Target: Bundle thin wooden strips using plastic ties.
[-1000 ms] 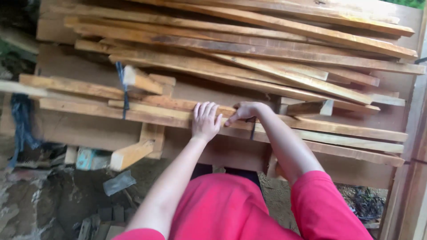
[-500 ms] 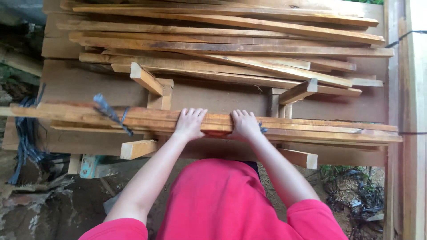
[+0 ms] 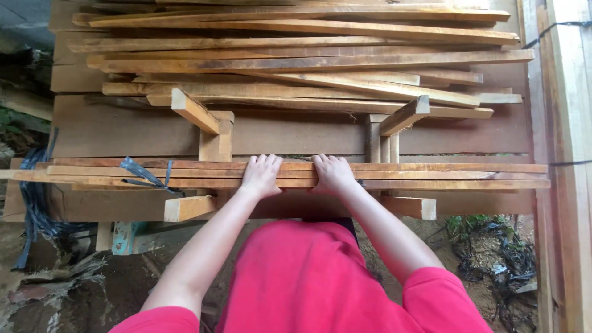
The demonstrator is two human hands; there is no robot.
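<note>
While both hands press on it, the slat bundle [image 3: 431, 176] lies flat along the near edge of the desk [image 3: 123, 132], running nearly its full width. Left hand [image 3: 261, 176] and right hand [image 3: 333, 174] sit side by side near the bundle's middle, palms down, fingers curled over the far edge. Looks like a grasp on the slats, not a clench; thumbs are hidden underneath, so can't confirm a full wrap.

A blue strap [image 3: 145, 174] ties the slats left of the left hand. No tie visible on the right half.

Behind it, a loose slat pile [image 3: 308, 61] fills the far side of the desk. Two short blocks [image 3: 194, 111] [image 3: 404, 116] stick up at an angle between pile and bundle.

Risks, as I judge them:
- Only one strap seen, so the right ends could fan out or slide apart if the bundle is lifted or tilted.
- Hands are close together on a long load. It could seesaw, and an end could drop or clip the upright timber [image 3: 570, 123] at right.
- Rough sawn edges under bare fingers mean splinters or a pinch between slats.
- The bundle overhangs the near edge, with uneven dirt [image 3: 61, 290] and debris below, so footing is poor.
</note>
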